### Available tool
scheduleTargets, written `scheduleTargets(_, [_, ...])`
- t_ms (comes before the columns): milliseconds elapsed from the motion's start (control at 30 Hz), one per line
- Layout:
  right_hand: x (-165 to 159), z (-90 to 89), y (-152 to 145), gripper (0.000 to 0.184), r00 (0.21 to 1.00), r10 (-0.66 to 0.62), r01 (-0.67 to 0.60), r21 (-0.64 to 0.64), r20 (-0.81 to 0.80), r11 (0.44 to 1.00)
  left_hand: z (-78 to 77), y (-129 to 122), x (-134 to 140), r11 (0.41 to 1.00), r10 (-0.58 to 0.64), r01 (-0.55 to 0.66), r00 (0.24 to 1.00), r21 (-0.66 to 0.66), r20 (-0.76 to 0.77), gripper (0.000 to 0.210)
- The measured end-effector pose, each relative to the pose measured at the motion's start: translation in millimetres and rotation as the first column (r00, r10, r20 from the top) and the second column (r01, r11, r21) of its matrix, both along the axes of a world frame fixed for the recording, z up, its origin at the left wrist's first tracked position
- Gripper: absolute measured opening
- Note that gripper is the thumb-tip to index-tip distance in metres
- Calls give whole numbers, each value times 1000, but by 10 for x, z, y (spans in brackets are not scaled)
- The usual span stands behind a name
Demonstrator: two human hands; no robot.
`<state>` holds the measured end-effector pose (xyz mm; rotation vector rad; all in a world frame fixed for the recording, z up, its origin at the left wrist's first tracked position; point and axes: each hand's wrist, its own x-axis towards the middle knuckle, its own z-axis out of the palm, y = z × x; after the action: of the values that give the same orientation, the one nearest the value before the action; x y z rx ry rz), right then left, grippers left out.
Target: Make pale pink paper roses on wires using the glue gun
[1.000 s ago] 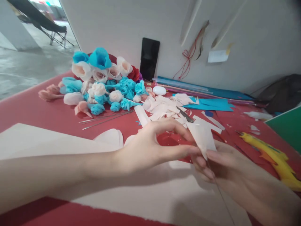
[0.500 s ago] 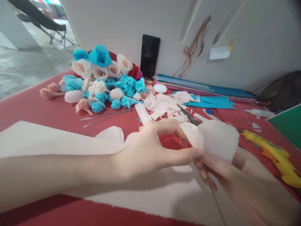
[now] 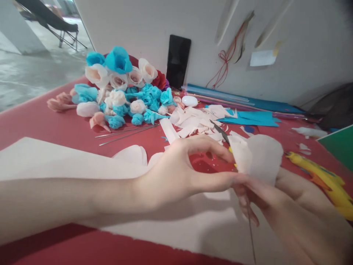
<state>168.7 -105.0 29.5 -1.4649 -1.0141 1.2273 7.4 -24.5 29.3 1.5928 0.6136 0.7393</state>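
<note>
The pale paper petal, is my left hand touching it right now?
Touching. The head view shows the left hand with thumb and forefinger tips closed on the lower edge of the pale paper petal, no gap visible there.

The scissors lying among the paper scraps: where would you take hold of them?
Probably by the blades: on the scissors only the dark blades show, pointing up-left and lying flat on the white scraps. The handle end is hidden behind the petal. Come from above, and clear the petal first to reach the handles.
</note>
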Motion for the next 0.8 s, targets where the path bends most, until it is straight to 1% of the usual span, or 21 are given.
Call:
scheduleTargets(167, [24,16,15,27,1000,-8,8,13,21,1000,21,-6,8,996,-1,-1,1000,91,23,11])
scheduleTargets(233, [10,12,23,29,998,-28,28,-1,64,1000,34,-3,18,993,4,-6,1000,117,22,9])
scheduleTargets(333, [1,13,27,33,983,-90,94,-17,163,995,51,2,27,990,-7,5,1000,141,16,7])
scheduleTargets(400, [17,21,30,34,970,-118,123,-10,213,992,59,3,28,987,-12,10,1000,158,14,7])
scheduleTargets(567, [78,63,35,30,946,-124,123,22,298,992,75,-10,18,980,-3,2,1000,197,3,9])
scheduleTargets(667, [47,71,12,23,921,-127,120,41,368,992,81,-12,14,977,1,0,1000,215,-6,9])
scheduleTargets(733, [-8,56,-17,18,896,-177,156,84,406,984,82,-8,14,975,5,-3,1000,223,-8,9])
scheduleTargets(800, [-59,28,-48,12,867,-282,228,175,412,958,81,0,16,972,7,-5,1000,235,-8,9])
